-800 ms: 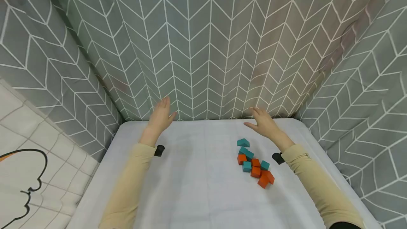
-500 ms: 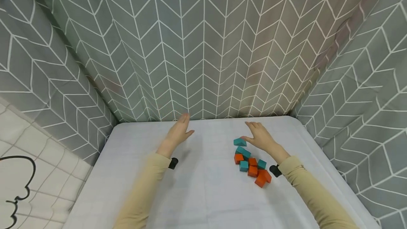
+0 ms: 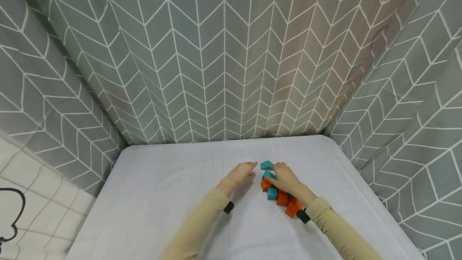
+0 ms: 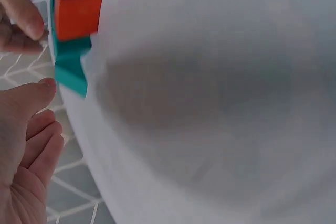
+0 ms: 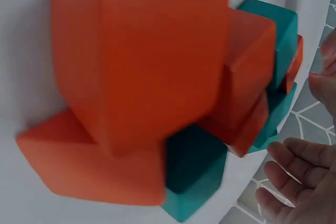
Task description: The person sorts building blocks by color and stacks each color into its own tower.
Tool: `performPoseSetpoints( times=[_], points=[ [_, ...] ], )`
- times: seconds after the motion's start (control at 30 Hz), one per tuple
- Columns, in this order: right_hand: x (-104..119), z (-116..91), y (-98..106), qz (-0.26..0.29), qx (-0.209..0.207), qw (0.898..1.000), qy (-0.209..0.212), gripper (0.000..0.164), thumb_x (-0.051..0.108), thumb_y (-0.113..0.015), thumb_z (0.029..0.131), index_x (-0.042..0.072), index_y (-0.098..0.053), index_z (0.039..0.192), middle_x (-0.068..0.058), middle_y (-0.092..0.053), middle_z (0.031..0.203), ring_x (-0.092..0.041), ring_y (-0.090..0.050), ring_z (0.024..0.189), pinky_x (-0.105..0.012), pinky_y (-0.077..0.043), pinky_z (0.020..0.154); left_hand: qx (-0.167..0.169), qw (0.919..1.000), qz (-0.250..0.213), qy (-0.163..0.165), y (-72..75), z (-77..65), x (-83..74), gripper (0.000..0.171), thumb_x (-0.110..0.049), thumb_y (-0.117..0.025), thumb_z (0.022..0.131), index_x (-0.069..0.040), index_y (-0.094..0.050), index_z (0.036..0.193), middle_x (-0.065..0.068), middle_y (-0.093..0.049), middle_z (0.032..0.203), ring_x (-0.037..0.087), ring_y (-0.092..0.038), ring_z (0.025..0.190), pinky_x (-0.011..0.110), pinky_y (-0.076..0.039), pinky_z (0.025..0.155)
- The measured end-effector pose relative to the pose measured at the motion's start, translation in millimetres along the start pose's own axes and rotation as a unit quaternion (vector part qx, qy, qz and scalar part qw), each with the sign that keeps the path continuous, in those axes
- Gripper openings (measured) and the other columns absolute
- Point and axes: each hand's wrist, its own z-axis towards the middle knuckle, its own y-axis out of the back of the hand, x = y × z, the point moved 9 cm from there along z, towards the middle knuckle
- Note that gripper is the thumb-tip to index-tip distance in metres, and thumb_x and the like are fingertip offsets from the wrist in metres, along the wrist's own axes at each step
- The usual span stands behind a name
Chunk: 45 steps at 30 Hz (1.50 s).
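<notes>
Small teal and orange wooden-looking blocks lie in a loose group on the white table. My right hand is low over this group, fingers spread forward, thumb near a teal wedge block and fingertips beside the farthest teal block. To the left of the blocks, my left hand reaches toward them with loosely bent fingers, apart from them. In the left wrist view an orange block stands among teal ones. A large orange block fills the right wrist view. Whether the right hand touches any block is unclear.
The white-covered table has rounded far corners. A grey curtain with white chevron lines hangs right behind it and continues along both sides. White tile-patterned cloth hangs at the left.
My left hand has moved right and nearer, toward the blocks. My right hand has come down and back over the group, covering part of it. The head view has shifted slightly.
</notes>
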Motion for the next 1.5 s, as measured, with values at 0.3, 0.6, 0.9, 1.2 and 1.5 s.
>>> performPoseSetpoints(
  times=[0.3, 0.6, 0.9, 1.2, 1.5],
  points=[
    [-3.9, 2.7, -12.1, 0.069, 0.009, 0.997, -0.023, 0.023, 0.018, -0.061, 0.085, -0.003, -0.059, 0.094, -0.006, -0.054, 0.077, -0.019, -0.048, 0.074, -0.034, -0.045, 0.065, 0.017, 0.9985, -0.046, -0.022, -29.3, 25.7, -27.2, 0.026, -0.007, -0.056, 0.087, -0.009, -0.058, 0.113, 0.0, -0.062, 0.107, 0.012, -0.056, 0.099, 0.019, -0.045, 0.086],
    [-6.4, 14.4, -13.9, 0.119, 0.085, 0.989, -0.007, 0.01, 0.008, -0.064, 0.08, 0.0, -0.059, 0.079, -0.001, -0.052, 0.067, -0.014, -0.045, 0.062, -0.026, -0.04, 0.056, 0.006, 0.9982, -0.059, -0.002, -38.8, 36.1, -23.0, 0.016, -0.005, -0.063, 0.082, -0.011, -0.063, 0.097, -0.001, -0.063, 0.09, 0.01, -0.058, 0.085, 0.016, -0.047, 0.073],
    [-15.1, 24.9, -21.8, 0.124, 0.131, 0.983, -0.037, 0.016, 0.005, -0.069, 0.07, 0.006, -0.054, 0.064, 0.003, -0.04, 0.056, -0.012, -0.035, 0.053, -0.02, -0.028, 0.049, 0.014, 0.9968, -0.079, 0.007, -42.0, 41.9, -18.1, 0.009, -0.008, -0.063, 0.082, -0.013, -0.062, 0.09, -0.003, -0.062, 0.083, 0.006, -0.055, 0.078, 0.013, -0.044, 0.066],
    [-14.0, 25.2, -23.0, 0.114, 0.112, 0.987, -0.022, 0.012, 0.003, -0.069, 0.068, 0.005, -0.057, 0.068, 0.001, -0.045, 0.059, -0.014, -0.037, 0.056, -0.023, -0.03, 0.051, 0.011, 0.9962, -0.085, 0.015, -40.4, 39.9, -17.3, 0.01, -0.007, -0.063, 0.082, -0.012, -0.062, 0.09, -0.002, -0.063, 0.084, 0.007, -0.055, 0.078, 0.014, -0.044, 0.067],
    [-8.4, 30.4, -1.8, 0.12, 0.076, 0.989, 0.041, 0.012, 0.008, -0.067, 0.073, -0.001, -0.06, 0.076, 0.0, -0.049, 0.059, -0.01, -0.039, 0.052, -0.02, -0.033, 0.047, -0.004, 0.9941, -0.107, 0.015, -19.8, 45.7, -12.4, 0.026, -0.013, -0.07, 0.077, -0.009, -0.064, 0.101, 0.0, -0.065, 0.095, 0.009, -0.059, 0.087, 0.013, -0.046, 0.075]
  ],
)
